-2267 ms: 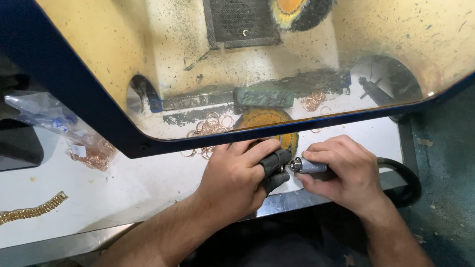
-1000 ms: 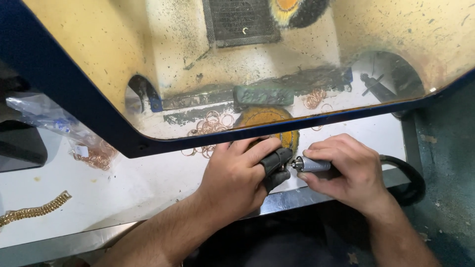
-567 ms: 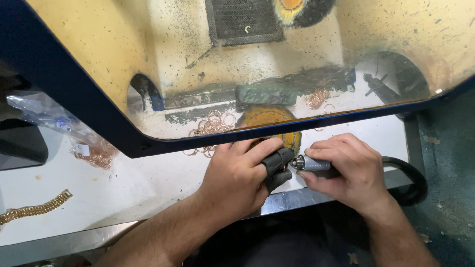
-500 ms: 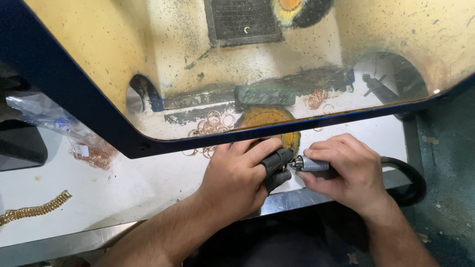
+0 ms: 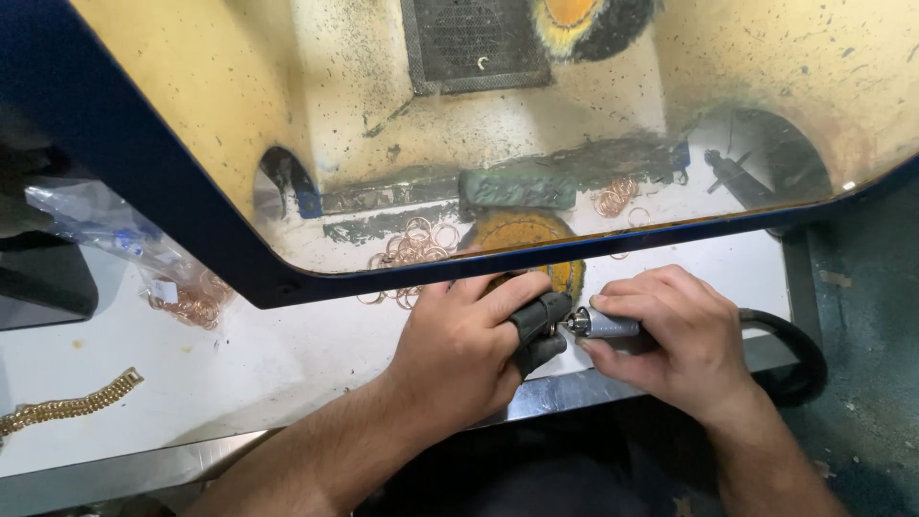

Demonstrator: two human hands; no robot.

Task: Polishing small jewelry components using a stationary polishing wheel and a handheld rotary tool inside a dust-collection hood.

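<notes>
Head view, looking down at a polishing station: the left hand (image 5: 466,347) was curled closed, its thumb and forefinger capped in dark finger guards (image 5: 539,325) and pinched around a small piece too hidden to identify. The right hand (image 5: 682,337) was wrapped closed around a slim rotary handpiece (image 5: 603,325), whose metal tip pointed left and met the guarded fingertips, so that tool and piece lay between the two hands, just above the bench's near edge. A black hose (image 5: 793,347) curved away behind the right wrist. Both hands worked over a white bench (image 5: 239,364) with a steel front rim, directly below the blue-framed, dust-spattered window (image 5: 287,144) of a hood. Loose copper-coloured rings (image 5: 414,244) lay scattered under the window beside a yellow buffing wheel (image 5: 536,239); a gold link chain (image 5: 67,408) lay well apart at the far left, near a clear bag of rings (image 5: 187,299).
</notes>
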